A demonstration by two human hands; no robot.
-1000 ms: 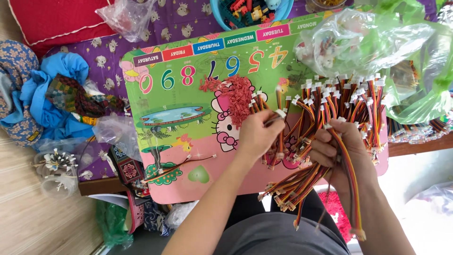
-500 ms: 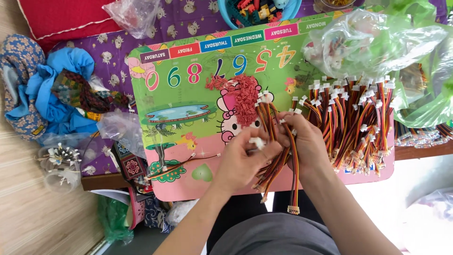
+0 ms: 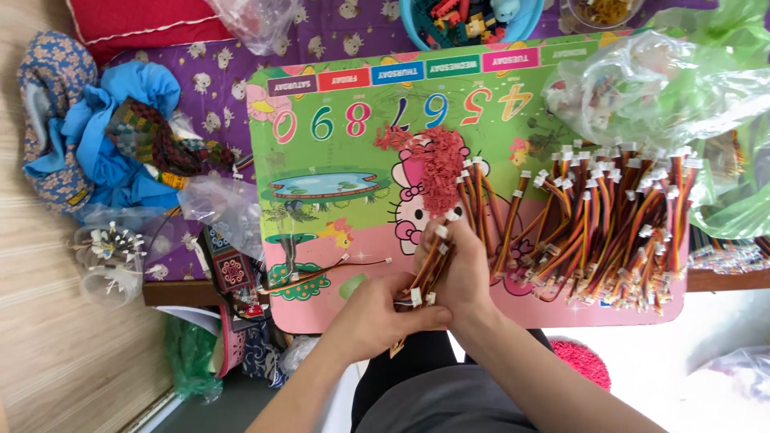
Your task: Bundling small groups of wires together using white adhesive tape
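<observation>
My right hand [image 3: 468, 269] grips a small bundle of red, yellow and black wire leads [image 3: 431, 269] with white plug ends, over the near edge of a colourful children's tray table [image 3: 337, 152]. My left hand [image 3: 377, 313] is closed on the lower end of the same bundle, right against the right hand. To the right a large pile of similar wire leads [image 3: 609, 232] lies fanned out on the table. A heap of small red rubber bands [image 3: 441, 160] sits just beyond my hands. One loose lead [image 3: 321, 271] lies on the table to the left.
A clear plastic bag [image 3: 650, 88] and green bags [image 3: 738, 208] cover the table's right end. A blue bowl of toy bricks [image 3: 465, 20] stands at the far edge. Blue cloth [image 3: 112, 136], plastic cups [image 3: 108, 261] and small bags lie on the floor at left.
My hands have moved left from the large pile with a small bundle and come together on it. The camera has shifted, so the table sits further right in view.
</observation>
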